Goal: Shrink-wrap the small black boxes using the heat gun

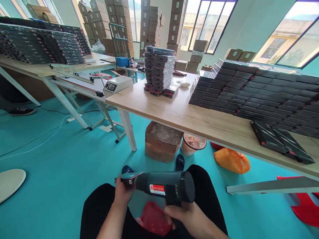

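Observation:
My left hand (124, 191) grips a small dark box (130, 179) above my lap, its fingers wrapped round the near end. In my right hand (180, 214) is the handle of a dark green heat gun (161, 186) with a red and white label. The gun lies level, its nozzle pointing left, right at the box; whether they touch cannot be made out. A blurred red cloth or bag (154, 219) shows below the gun, between my legs.
The wooden table (171, 111) ahead bears stacks of dark boxes (259, 93), a shorter wrapped stack (159, 71) and two loose boxes (280, 141). Underneath are a carton (161, 149), a basket (190, 149) and an orange bag (231, 161). A sealing machine (118, 84) stands left.

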Motion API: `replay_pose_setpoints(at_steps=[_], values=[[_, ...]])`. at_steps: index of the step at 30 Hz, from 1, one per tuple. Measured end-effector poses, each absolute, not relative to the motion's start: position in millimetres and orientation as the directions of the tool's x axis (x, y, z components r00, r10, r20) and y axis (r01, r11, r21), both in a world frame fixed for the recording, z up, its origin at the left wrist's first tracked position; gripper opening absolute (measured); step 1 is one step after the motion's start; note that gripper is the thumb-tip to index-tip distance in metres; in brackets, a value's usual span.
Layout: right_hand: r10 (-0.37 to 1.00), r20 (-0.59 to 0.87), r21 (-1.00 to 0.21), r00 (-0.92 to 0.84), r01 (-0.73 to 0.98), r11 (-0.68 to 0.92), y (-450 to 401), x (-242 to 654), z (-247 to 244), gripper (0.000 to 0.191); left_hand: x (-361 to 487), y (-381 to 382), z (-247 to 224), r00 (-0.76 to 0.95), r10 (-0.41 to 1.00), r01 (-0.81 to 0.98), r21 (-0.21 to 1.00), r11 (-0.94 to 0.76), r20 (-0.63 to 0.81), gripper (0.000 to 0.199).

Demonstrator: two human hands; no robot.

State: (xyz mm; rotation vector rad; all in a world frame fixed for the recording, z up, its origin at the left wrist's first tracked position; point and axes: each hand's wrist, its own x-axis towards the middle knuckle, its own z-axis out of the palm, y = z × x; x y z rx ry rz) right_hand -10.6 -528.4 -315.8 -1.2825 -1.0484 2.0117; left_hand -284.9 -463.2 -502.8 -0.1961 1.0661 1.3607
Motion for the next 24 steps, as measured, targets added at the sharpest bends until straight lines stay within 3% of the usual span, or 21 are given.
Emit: replay_pose_setpoints(at_steps=[3,7,10,13,18,22,24], values=[[0.791,-0.525,-0.824,-0.313,-0.045,-0.565,-523.8,-6.0,-318.1,0.039,-285.7,-463.8,-503.1,-0.232,0.649,-0.845,0.481,0.235,-0.724,0.033],[0.669,-0.5,-0.8,-0.549,-0.003,-0.6,-523.1,12.8,-320.5,0.028,-282.6,-464.5,-500.8,-0.353,0.623,-0.799,0.571,0.188,-0.698,0.021],[0.724,-0.541,-0.805,-0.428,0.014,-0.593,-519.3,22.2,-321.2,0.029,-275.2,-467.2,-496.9,-0.421,0.669,-0.674,0.705,0.221,-0.613,0.028],[0.789,-0.566,-0.812,-0.24,-0.005,-0.583,-511.4,25.3,-318.6,0.037,-265.7,-469.3,-492.3,-0.367,0.816,-0.433,0.859,0.275,-0.446,0.035],[0.789,-0.482,-0.845,-0.382,-0.035,-0.533,-500.1,19.3,-305.5,0.038,-254.6,-465.8,-485.6,-0.297,0.874,-0.367,0.891,0.269,-0.386,0.029],[0.837,-0.476,-0.868,-0.268,-0.008,-0.496,-490.6,14.6,-298.8,0.031,-255.1,-465.4,-481.1,-0.316,0.903,-0.281,0.937,0.206,-0.293,0.036],[0.82,-0.487,-0.864,-0.301,0.028,-0.503,-487.8,12.9,-297.3,0.026,-256.9,-466.3,-482.9,-0.321,0.915,-0.187,0.963,0.192,-0.245,0.039]])
